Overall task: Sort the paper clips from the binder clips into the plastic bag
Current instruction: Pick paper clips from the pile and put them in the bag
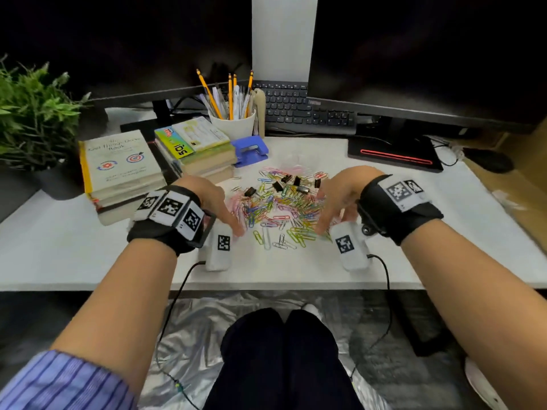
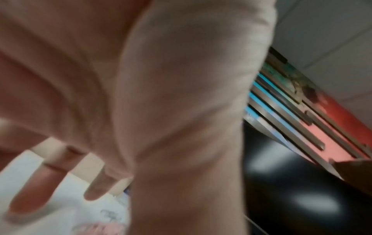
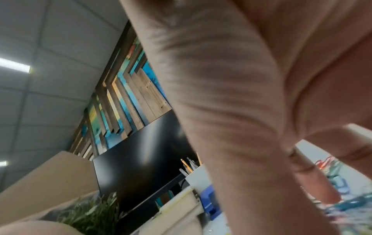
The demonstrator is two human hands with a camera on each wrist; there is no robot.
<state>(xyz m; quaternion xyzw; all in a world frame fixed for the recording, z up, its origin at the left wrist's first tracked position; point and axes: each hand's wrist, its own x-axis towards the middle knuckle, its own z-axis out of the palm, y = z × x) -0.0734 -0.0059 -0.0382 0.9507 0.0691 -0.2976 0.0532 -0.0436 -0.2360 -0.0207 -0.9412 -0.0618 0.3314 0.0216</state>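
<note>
A heap of coloured paper clips lies on the white desk, with several black binder clips scattered on its far half. A clear plastic bag lies faintly visible behind the heap. My left hand rests at the heap's left edge, fingers straight and spread, fingertips on the clips. My right hand reaches down at the heap's right edge with relaxed fingers touching clips. Neither hand holds anything that I can see. The left wrist view shows my spread left fingers over the white surface.
Stacked books and a second book pile stand left of the heap. A blue hole punch, a white pencil cup, a keyboard, a monitor base and a plant line the back.
</note>
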